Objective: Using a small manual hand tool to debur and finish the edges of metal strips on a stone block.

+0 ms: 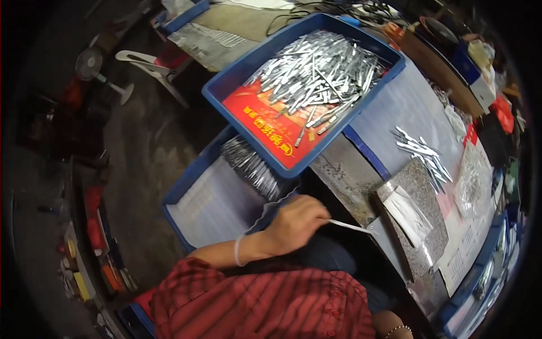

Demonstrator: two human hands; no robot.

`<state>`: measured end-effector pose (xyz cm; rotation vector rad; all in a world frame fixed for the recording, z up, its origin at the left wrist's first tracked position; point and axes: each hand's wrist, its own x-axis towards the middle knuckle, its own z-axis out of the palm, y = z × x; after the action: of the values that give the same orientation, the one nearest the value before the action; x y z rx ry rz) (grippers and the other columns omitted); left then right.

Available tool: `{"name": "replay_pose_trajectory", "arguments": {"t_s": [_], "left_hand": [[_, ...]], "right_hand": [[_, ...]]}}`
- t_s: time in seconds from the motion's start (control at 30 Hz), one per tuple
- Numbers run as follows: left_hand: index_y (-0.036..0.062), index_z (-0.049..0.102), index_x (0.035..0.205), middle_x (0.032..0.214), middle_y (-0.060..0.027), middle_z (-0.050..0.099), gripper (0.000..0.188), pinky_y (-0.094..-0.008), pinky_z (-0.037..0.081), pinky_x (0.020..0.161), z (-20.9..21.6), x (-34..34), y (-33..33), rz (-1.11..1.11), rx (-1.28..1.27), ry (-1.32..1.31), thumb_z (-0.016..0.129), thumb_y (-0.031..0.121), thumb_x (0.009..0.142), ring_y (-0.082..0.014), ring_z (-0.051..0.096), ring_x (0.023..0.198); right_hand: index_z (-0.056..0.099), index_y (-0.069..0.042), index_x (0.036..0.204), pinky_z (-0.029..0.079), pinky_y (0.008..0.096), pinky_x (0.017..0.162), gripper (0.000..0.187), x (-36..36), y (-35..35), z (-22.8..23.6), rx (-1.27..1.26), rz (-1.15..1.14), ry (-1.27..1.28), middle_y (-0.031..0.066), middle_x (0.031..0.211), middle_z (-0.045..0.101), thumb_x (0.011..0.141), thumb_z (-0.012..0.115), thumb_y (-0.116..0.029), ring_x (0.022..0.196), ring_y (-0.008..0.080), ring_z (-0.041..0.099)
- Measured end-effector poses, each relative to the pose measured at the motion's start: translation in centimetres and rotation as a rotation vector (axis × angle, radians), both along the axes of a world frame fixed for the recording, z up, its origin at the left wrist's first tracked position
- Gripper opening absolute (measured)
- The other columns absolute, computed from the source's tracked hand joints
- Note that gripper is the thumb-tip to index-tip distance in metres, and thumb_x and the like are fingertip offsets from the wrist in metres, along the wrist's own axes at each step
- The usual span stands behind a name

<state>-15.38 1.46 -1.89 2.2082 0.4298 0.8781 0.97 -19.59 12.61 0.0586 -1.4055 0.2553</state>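
One hand (294, 224), countless metal rods (324, 70), at least three blue trays (214, 94), one fan (89, 63), one white chair (161, 70)

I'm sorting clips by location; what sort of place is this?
Likely a small metal-parts workshop: a blue tray heaped with slim silvery rods, a cluttered workbench bearing more of them, and a thin pale rod in the left hand.

From my end I have the upper tray (248, 63) ahead, rods (322, 70) in it, overlapping the lower tray (212, 203) nearer and left; rightward on the table (389, 107), loose rods (423, 153) lie behind a slab (436, 237), a plastic bag (474, 186) right of it
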Motion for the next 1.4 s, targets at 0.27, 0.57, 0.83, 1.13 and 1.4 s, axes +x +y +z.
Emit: {"name": "replay_pose_trajectory", "arguments": {"t_s": [0.27, 0.57, 0.83, 1.13, 1.4], "left_hand": [[0.0038, 0.059, 0.085, 0.083, -0.015, 0.064, 0.003, -0.0425, 0.047, 0.071, -8.4, -12.3, 6.7, 0.691, 0.005, 0.241, 0.061, 0.003, 0.083, -0.0344, 0.061, 0.08], [0.0068, 0.064, 0.089, 0.089, -0.0098, 0.065, 0.01, -0.0416, 0.04, 0.076, -10.6, -13.7, 10.9, 0.76, 0.402, 0.456, 0.066, 0.005, 0.079, -0.0294, 0.061, 0.086], [0.0031, 0.064, 0.09, 0.089, -0.0123, 0.063, 0.01, -0.0411, 0.045, 0.072, 0.2, -5.7, 3.9, 0.312, 0.154, 0.298, 0.066, 0.0, 0.081, -0.0314, 0.061, 0.082], [0.0, 0.064, 0.098, 0.095, -0.0164, 0.063, 0.015, -0.038, 0.05, 0.077, 6.0, 15.0, 2.8, -0.198, 0.055, 0.089, 0.061, -0.001, 0.083, -0.0324, 0.064, 0.088], [0.0028, 0.07, 0.096, 0.095, -0.0173, 0.065, 0.021, -0.0387, 0.051, 0.076, 0.1, 31.2, 7.7, -0.155, 0.281, 0.332, 0.069, 0.016, 0.079, -0.0343, 0.064, 0.086]], "right_hand": [[0.062, -0.02, 0.103, 0.055, 0.0535, 0.078, 0.02, -1.2, 0.7, 0.8, -0.151, 0.32, -0.219, 0.002, 0.111, 0.055, 0.098, 0.043, -0.013, 0.099, 0.0218, 0.057], [0.055, -0.018, 0.125, 0.056, 0.0581, 0.081, 0.034, -4.2, -0.7, 0.1, -0.032, -0.238, -0.005, 0.0038, 0.121, 0.054, 0.093, 0.056, -0.006, 0.105, 0.0264, 0.058], [0.066, -0.007, 0.091, 0.052, 0.0343, 0.061, 0.021, 0.6, 1.5, -0.2, -0.252, 0.139, -0.35, 0.0125, 0.087, 0.067, 0.095, 0.046, -0.012, 0.064, 0.0238, 0.062], [0.066, 0.002, 0.09, 0.048, 0.0322, 0.048, 0.041, 3.7, -4.8, -5.2, -1.0, -0.176, -0.024, 0.0155, 0.085, 0.067, 0.097, 0.051, -0.035, 0.058, 0.0242, 0.062], [0.068, 0.001, 0.099, 0.052, 0.03, 0.063, 0.016, 4.1, -9.7, -9.0, -1.364, -0.213, -0.135, 0.0142, 0.095, 0.07, 0.09, 0.059, -0.008, 0.072, 0.0264, 0.068]]}}
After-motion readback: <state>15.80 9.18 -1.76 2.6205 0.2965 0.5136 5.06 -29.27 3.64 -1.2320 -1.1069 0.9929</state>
